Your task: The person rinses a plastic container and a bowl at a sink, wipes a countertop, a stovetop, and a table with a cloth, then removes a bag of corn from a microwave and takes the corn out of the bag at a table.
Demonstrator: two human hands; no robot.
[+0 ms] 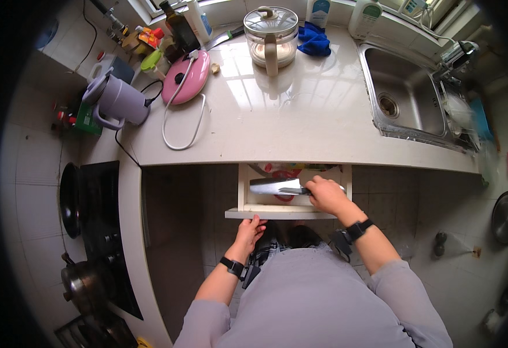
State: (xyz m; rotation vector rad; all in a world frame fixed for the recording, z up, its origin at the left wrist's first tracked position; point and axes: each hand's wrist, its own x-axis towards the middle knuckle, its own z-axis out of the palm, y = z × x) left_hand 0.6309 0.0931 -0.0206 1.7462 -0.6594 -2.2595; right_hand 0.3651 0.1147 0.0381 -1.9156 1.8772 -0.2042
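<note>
An open drawer juts out below the counter's front edge, with red-handled items and coloured packets inside. Over it, my right hand grips the handle end of a broad-bladed metal kitchen tool, perhaps a knife; the blade points left. A second dark piece lies along the blade near my fingers, and its kind is unclear. At the drawer front's lower left edge, my left hand touches the panel, its fingers loosely curled beneath it. Whether those fingers grip the panel cannot be told.
On the counter stand a glass kettle, a blue cloth, a pink lidded appliance with a white cord, a knife and a lilac electric kettle. A steel sink is at right, a black cooktop at left.
</note>
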